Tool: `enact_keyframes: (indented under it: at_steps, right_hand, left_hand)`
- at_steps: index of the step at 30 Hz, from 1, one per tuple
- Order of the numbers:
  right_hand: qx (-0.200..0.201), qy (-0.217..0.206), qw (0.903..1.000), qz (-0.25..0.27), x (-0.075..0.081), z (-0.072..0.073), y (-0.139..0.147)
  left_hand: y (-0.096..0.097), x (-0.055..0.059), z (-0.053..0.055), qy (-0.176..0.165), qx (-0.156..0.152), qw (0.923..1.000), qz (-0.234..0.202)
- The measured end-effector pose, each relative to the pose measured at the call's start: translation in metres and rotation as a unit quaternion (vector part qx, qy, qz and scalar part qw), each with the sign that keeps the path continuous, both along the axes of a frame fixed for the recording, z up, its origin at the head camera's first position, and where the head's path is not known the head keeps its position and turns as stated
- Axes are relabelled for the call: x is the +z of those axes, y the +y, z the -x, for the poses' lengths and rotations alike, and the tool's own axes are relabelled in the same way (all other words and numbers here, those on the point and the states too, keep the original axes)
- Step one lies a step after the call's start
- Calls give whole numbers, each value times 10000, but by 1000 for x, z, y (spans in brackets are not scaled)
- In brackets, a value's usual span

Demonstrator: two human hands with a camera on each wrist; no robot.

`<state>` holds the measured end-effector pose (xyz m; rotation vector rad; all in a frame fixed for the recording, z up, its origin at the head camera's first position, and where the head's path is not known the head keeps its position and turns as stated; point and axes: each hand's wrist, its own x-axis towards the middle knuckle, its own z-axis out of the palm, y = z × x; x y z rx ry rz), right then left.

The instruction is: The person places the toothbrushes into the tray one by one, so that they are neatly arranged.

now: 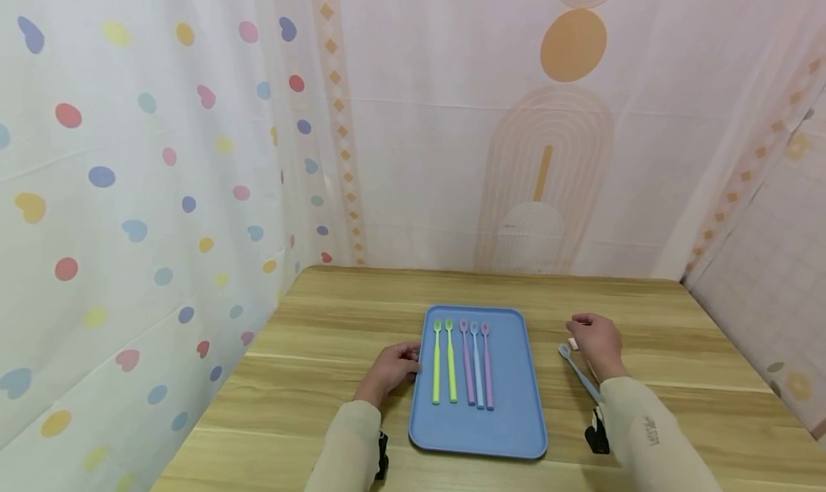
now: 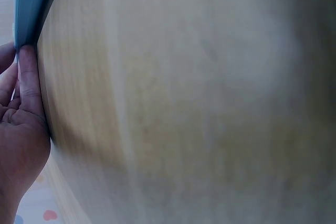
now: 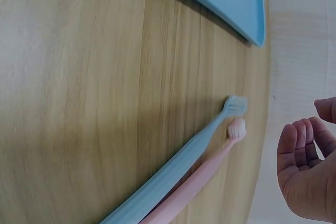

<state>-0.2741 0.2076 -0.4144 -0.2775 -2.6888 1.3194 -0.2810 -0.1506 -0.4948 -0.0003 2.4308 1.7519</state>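
Observation:
My left hand [image 1: 391, 367] is at the left edge of a blue tray [image 1: 477, 434], fingertips touching its rim; the left wrist view shows an extended finger [image 2: 30, 80] against the tray's side. On the tray lie two yellow-green toothbrushes [image 1: 436, 366], two purple toothbrushes [image 1: 488, 377] and, between the purple ones, a light blue toothbrush [image 1: 478, 377]. Right of the tray, my right hand [image 1: 599, 343] hovers with loosely bent fingers and holds nothing. Beneath it, a grey-blue toothbrush [image 3: 184, 153] and a pink toothbrush [image 3: 199, 181] lie side by side on the table.
The wooden table [image 1: 335, 320] reaches back to a patterned curtain [image 1: 439, 155]. Another curtain with coloured dots [image 1: 142, 226] hangs along the left side. Each wrist wears a black strap [image 1: 598, 434] over a light sleeve [image 1: 652, 427].

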Motion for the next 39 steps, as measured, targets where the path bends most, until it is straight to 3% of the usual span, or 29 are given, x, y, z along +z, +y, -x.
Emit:
enact_keyframes:
  at_steps: [21, 30, 39]
  right_hand:
    - [-119, -337, 9990, 261, -11, -6, 24]
    - [-186, -191, 9996, 39, -18, -7, 28]
    - [-144, -277, 9995, -34, -22, -9, 31]
  left_hand:
    - [1, 2, -1, 39, 1, 10000, 62]
    - [2, 5, -5, -4, 48, 10000, 65]
    - [-1, 5, -6, 129, -119, 9998, -5]
